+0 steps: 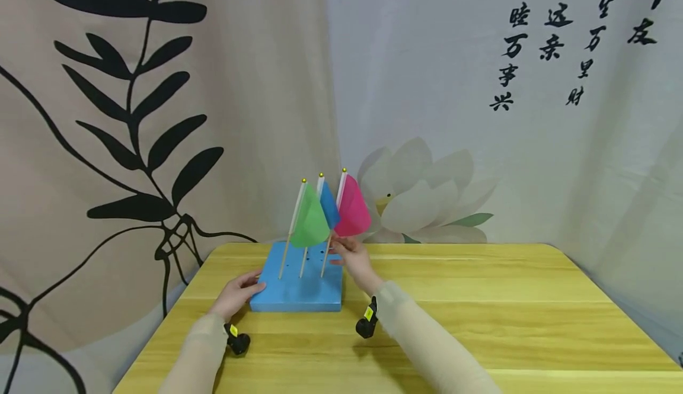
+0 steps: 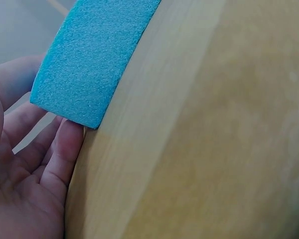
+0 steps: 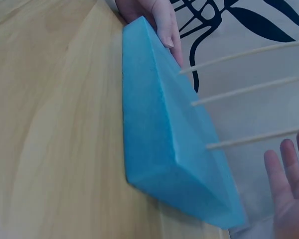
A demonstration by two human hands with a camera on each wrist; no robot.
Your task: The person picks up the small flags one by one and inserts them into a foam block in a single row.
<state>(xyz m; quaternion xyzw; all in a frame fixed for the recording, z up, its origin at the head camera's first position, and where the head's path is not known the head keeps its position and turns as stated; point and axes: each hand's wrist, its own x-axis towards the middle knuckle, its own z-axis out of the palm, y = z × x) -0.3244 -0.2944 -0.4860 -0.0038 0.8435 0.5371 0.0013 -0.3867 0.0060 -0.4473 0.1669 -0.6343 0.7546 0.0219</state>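
Left wrist view: foam block [image 2: 84,59] cut off by the top edge; only one corner and side show. Left hand [image 2: 25,169] cropped at left and bottom edges; fingertips hidden behind the block.

Right wrist view: the three sticks [image 3: 249,87] run off the right edge, flags out of frame. Right hand [image 3: 291,194] cropped at the lower right corner.

Head view: the holes in the block top [image 1: 320,256] are too small to count. Blue flag [image 1: 329,204] partly hidden behind the green flag [image 1: 310,222].

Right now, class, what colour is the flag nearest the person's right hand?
Pink: the flag beside the right hand is pink, clearest in the head view.
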